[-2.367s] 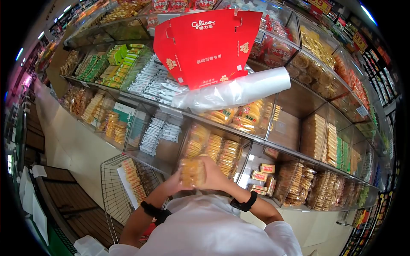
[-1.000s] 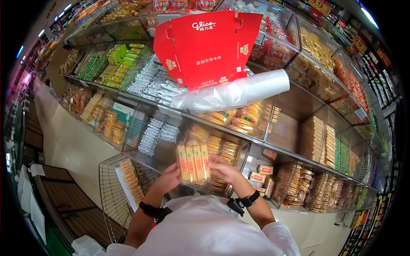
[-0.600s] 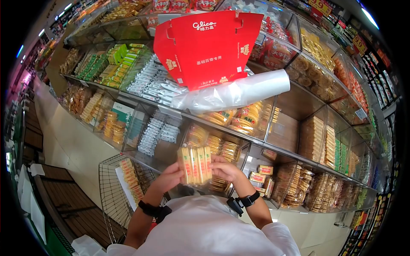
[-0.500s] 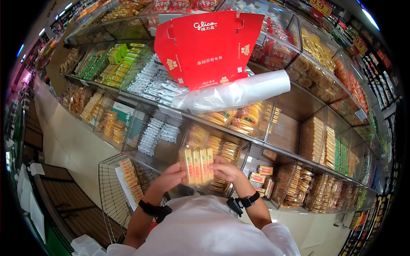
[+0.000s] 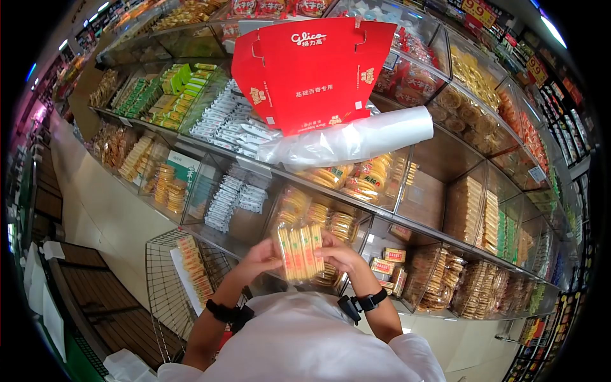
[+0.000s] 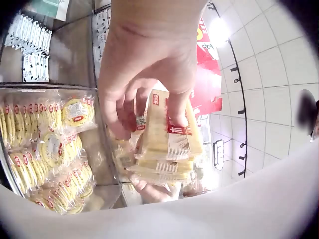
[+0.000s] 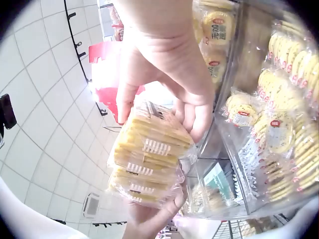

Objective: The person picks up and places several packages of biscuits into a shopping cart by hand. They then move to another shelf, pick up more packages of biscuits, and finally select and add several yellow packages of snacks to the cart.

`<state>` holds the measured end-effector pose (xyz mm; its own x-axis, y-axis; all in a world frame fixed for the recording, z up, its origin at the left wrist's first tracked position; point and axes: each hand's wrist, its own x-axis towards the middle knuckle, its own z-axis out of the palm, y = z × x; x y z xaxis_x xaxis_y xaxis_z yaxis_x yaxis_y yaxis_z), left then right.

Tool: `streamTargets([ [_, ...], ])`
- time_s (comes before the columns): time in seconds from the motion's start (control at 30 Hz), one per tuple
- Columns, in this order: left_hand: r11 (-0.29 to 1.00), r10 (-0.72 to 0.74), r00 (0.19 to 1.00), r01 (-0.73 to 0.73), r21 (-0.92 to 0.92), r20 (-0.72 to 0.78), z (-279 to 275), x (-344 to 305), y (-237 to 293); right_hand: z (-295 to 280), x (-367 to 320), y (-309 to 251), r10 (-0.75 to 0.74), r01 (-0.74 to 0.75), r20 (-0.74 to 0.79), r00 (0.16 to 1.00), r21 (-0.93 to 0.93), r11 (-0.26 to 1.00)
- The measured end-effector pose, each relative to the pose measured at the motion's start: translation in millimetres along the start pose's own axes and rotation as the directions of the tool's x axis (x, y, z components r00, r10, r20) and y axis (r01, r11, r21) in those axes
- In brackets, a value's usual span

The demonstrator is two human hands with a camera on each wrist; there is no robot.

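A row of several wrapped biscuit packs is held upright in front of the chest, between both hands. The packs have clear wrappers with red and green print. My left hand grips their left end, and in the left wrist view its thumb lies over the front pack. On the opposite end, my right hand has thumb and fingers round the stack; the right wrist view shows the striped wrapper sides of the biscuit packs. Just beyond the hands is a bin of round wrapped biscuits.
A wire shopping cart with a row of packs stands at lower left. Tiered clear bins of snacks curve round the front. A red cardboard display and a roll of plastic bags sit above. Small boxes lie in a right-hand bin.
Both hands first held the packs close together, largely covering them. They then turned the printed faces toward the head camera and have since shifted slightly right, the packs now tilting a little.
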<state>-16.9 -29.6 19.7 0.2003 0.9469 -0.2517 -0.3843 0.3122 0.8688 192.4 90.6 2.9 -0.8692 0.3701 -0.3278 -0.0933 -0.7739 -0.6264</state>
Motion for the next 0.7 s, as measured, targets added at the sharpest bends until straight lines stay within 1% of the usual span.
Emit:
streamTargets([
  [0.07, 0.998, 0.059, 0.991, -0.055, 0.038, -0.118, 4.7, -1.1, 3.0, -1.8, 0.0, 0.9, 0.0, -0.001, -0.018, 1.0, -0.008, 1.0],
  [0.17, 0.962, 0.093, 0.962, -0.02, 0.272, -0.258, -2.6, -0.6, -10.2, -4.9, 1.4, 3.5, -0.023, 0.021, -0.043, 0.999, -0.041, 0.999],
  [0.27, 0.932, 0.184, 0.938, -0.072, 0.356, -0.292, -4.3, -2.5, -16.3, -4.2, 1.8, 2.9, -0.043, 0.032, -0.096, 0.994, -0.113, 0.993],
  [0.37, 0.887, 0.158, 0.944, -0.007, 0.462, -0.289, -1.9, -1.2, -12.4, 6.4, -0.5, -2.0, -0.064, 0.031, -0.16, 0.985, -0.2, 0.979],
  [0.47, 0.851, 0.219, 0.912, -0.005, 0.525, -0.347, 8.0, 2.6, -9.9, 14.1, 4.2, 1.6, -0.125, 0.055, -0.226, 0.966, -0.292, 0.955],
  [0.53, 0.872, 0.293, 0.894, -0.105, 0.478, -0.339, 4.5, 9.9, -21.7, 10.5, 10.1, 7.8, -0.182, 0.094, -0.256, 0.949, -0.322, 0.942],
  [0.57, 0.878, 0.329, 0.882, -0.155, 0.452, -0.337, 4.1, 13.0, -26.0, 9.9, 10.7, 9.0, -0.187, 0.095, -0.263, 0.947, -0.325, 0.941],
  [0.63, 0.894, 0.311, 0.853, -0.113, 0.433, -0.42, 13.3, 16.9, -21.0, 17.7, 10.2, 4.9, -0.196, 0.097, -0.277, 0.941, -0.333, 0.938],
  [0.7, 0.925, 0.262, 0.835, -0.073, 0.374, -0.485, 21.1, 20.9, -17.1, 16.1, 13.6, 11.5, -0.268, 0.132, -0.253, 0.93, -0.449, 0.884],
])
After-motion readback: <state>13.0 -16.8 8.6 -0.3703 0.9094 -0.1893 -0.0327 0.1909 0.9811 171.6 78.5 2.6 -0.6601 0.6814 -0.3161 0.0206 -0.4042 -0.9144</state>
